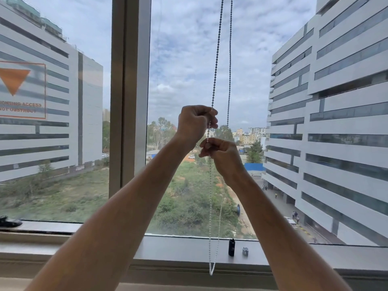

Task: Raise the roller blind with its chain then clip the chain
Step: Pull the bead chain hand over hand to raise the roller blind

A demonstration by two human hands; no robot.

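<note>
I was in the middle of the raising step, both hands on the same strand of the bead chain (216, 66), hand over hand. My left hand (196, 122) sat just above centre, fingers curled into a fist with the strand pinched at the thumb side. My right hand (220, 154) was directly below it, toward five o'clock from the left, fingers folded in and pinching that same strand where it came out of the upper fist. The hands were nearly touching.

The chain ran almost vertically, its long axis from twelve o'clock at the top edge down to six o'clock, leaning slightly left as it descended. The free strand hung just to the right of my hands, untouched, and the loop's bottom drooped past the window sill (189, 248) near six o'clock. No blind fabric showed in the glass, so I judged it was already well up, though I could not see the roller itself.

The next move, as I read it, called for either one more downward pull or, if the blind was fully up, bringing the loop to a clip. A small grey fitting (245, 250) stood on the sill beside a black cylinder (231, 247), at about five o'clock; whether it was the clip I could not tell.
</note>
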